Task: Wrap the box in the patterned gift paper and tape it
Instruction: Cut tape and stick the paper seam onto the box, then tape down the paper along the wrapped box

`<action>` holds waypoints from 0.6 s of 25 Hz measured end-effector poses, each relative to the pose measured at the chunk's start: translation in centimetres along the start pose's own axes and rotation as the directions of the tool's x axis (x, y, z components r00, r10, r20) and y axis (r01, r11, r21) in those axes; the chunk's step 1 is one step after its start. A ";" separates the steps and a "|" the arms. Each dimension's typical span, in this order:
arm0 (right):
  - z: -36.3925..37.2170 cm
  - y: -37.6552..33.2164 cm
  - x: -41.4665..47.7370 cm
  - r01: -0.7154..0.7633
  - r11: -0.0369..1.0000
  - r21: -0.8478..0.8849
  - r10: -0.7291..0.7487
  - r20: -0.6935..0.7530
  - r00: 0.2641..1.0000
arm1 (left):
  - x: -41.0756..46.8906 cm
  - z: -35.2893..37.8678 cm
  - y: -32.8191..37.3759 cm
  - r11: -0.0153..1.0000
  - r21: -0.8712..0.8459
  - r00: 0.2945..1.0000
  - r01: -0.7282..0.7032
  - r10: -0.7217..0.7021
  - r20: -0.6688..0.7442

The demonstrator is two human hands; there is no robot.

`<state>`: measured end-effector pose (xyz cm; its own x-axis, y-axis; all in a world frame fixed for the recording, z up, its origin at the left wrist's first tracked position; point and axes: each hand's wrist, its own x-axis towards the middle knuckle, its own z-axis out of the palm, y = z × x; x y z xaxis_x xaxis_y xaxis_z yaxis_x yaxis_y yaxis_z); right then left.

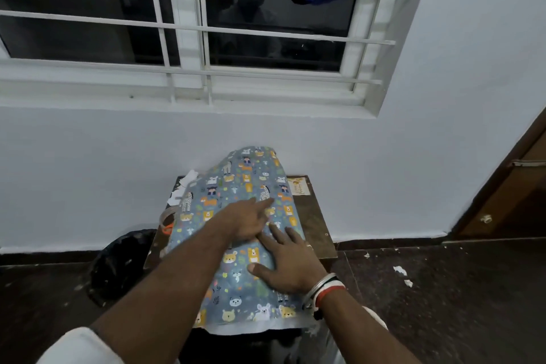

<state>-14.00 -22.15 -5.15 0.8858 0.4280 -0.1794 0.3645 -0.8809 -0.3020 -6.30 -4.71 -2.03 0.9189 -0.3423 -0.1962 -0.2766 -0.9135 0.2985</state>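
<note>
Table [313, 216] surface beneath the fingers is nearly all covered by paper [236, 298], which humps up beyond the fingertips, likely over the box, itself hidden. Left hand [246, 223] and right hand [291, 263] lie flat on the sheet, fingers straight and spread, gripping nothing, the left's just ahead of the right's. The step looks like smoothing a folded flap down. Next, one palm should hold the flap while the other reaches the tape [162, 216], left of the left fingers.
</note>
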 end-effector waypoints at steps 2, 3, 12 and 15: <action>0.4 0.5 -1.9 0.063 0.996 0.069 -0.062 -0.007 0.998 | 0.0 0.3 -0.2 0.998 0.045 0.998 0.050 -0.052 0.047; 0.7 0.8 -3.2 0.096 0.991 0.087 -0.095 -0.017 0.995 | -0.1 0.1 -0.3 0.998 0.046 0.998 0.049 -0.051 0.049; 6.1 2.1 -10.3 0.096 0.995 0.035 -0.091 -0.128 0.988 | 0.0 -0.8 0.6 0.992 0.089 0.991 0.092 -0.100 0.084; 3.2 2.4 -10.1 0.186 0.981 -0.049 -0.191 -0.170 0.967 | 0.3 -0.5 0.5 0.991 0.087 0.992 0.100 -0.106 0.073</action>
<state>-22.98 -27.93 -7.07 0.8354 0.5480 0.0436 0.5362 -0.7948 -0.2843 -6.04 -5.12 -1.45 0.9200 -0.2584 -0.2947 -0.2069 -0.9588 0.1948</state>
